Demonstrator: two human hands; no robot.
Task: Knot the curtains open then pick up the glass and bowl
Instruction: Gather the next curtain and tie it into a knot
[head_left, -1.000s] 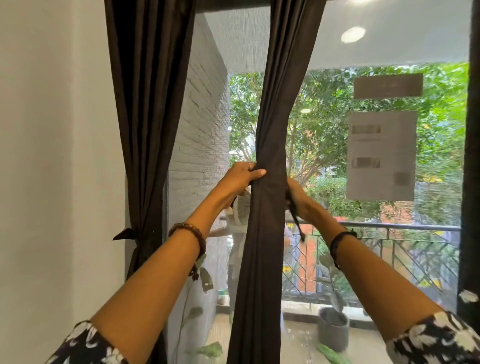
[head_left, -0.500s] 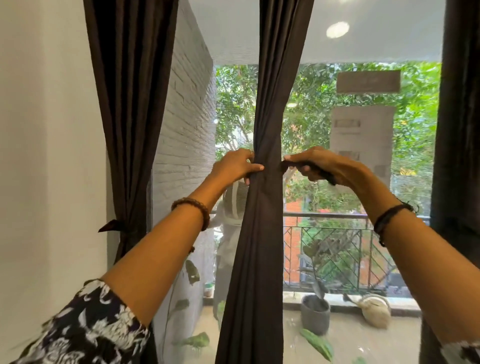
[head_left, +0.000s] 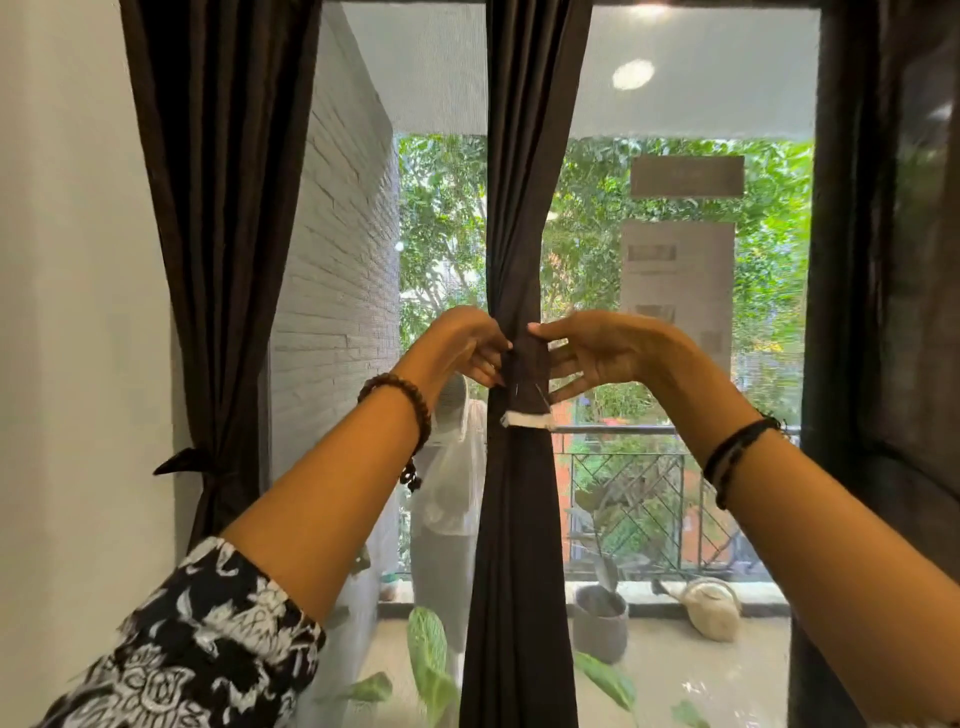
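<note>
both hands raised, left hand (head_left: 462, 343), right hand (head_left: 597, 353), pinching tie (head_left: 524, 374) round curtain (head_left: 524, 208)

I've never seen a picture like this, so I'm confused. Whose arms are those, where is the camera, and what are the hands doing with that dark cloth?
The camera sits on a person's head, so you see that person's own two arms reaching forward. The left hand and right hand pinch a tie strip wrapped round the middle curtain, bunching it. Another curtain on the left is already tied. Through the window is a balcony with a plant pot and a watering can.
</note>
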